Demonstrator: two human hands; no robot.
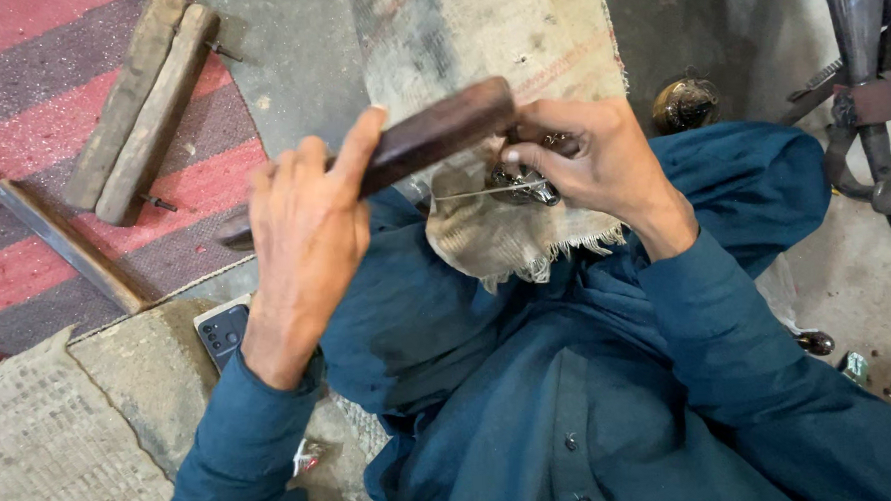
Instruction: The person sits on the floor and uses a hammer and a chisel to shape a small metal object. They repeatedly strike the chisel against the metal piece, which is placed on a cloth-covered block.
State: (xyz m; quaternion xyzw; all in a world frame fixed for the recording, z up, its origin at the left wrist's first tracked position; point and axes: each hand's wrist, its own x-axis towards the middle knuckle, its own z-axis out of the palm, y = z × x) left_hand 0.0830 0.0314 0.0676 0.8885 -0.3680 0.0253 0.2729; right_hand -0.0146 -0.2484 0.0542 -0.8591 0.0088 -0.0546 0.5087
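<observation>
The small metal part (523, 185) sits on a frayed piece of burlap (505, 228) draped over my lap, near the cloth's lower, ragged edge. A thin wire (483, 192) runs leftward from the part across the cloth. The part is dark and shiny; its exact shape is too hidden by fingers to tell.

My right hand (602, 163) pinches the part from above, grip clamped on it with thumb and fingertips pressed together around it.

My left hand (309, 226) is wrapped around a dark wooden block (431, 136), grip closed on its lower end, thumb along the top face. The block angles up and to the right, its far end just above the right hand's fingers and the part. Whether the block touches the part, I cannot tell.

Both arms are in blue sleeves (710, 339), and blue cloth covers the knees below the burlap.

On the floor beyond the burlap's top edge lies a larger sack cloth (486, 28). To the left, on a red and grey striped mat (29, 108), two wooden bars (144, 103) lie side by side, with a flat metal bar (65, 242) near them. A phone (224, 332) lies face down beside the left forearm. A round brass-coloured piece (685, 104) sits on the concrete at upper right, and dark metal machine parts (874, 91) stand along the right edge.
</observation>
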